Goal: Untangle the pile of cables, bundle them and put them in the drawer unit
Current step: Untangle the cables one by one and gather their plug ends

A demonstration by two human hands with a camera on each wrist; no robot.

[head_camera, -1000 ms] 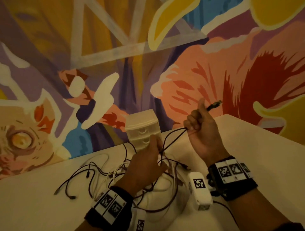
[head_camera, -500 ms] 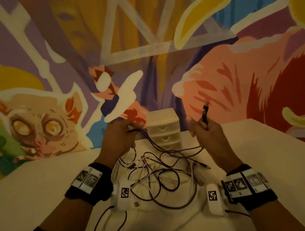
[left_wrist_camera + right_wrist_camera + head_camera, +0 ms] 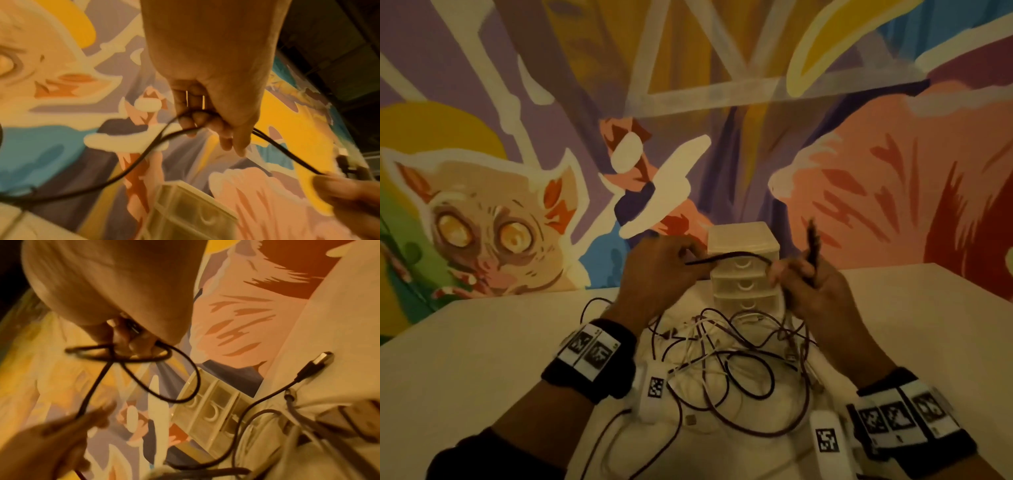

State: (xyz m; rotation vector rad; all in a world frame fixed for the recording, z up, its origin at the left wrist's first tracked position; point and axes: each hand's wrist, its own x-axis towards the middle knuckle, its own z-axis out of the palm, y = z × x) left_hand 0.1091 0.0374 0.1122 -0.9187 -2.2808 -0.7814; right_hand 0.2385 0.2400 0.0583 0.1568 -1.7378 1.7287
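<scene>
A dark cable [image 3: 736, 255] arcs between my two hands in front of the small white drawer unit [image 3: 743, 274], whose drawers are closed. My left hand [image 3: 671, 267] grips one part of it with curled fingers [image 3: 197, 118]. My right hand [image 3: 791, 277] grips the other part, with the plug end [image 3: 812, 240] sticking up above the fist. In the right wrist view, loops of the cable [image 3: 123, 353] hang from the right fingers. Below the hands, the tangled pile of dark and white cables [image 3: 732, 359] lies on the white table [image 3: 482, 342].
A painted mural wall [image 3: 688, 102] rises directly behind the drawer unit. Two white tagged blocks [image 3: 654, 390] [image 3: 827, 442] sit by my wrists at the near edge of the pile. A loose USB plug [image 3: 320, 360] lies on the table right of the pile.
My hands have come closer together in front of the drawer unit. The span of dark cable between them is now a short arc, and its plug end points up.
</scene>
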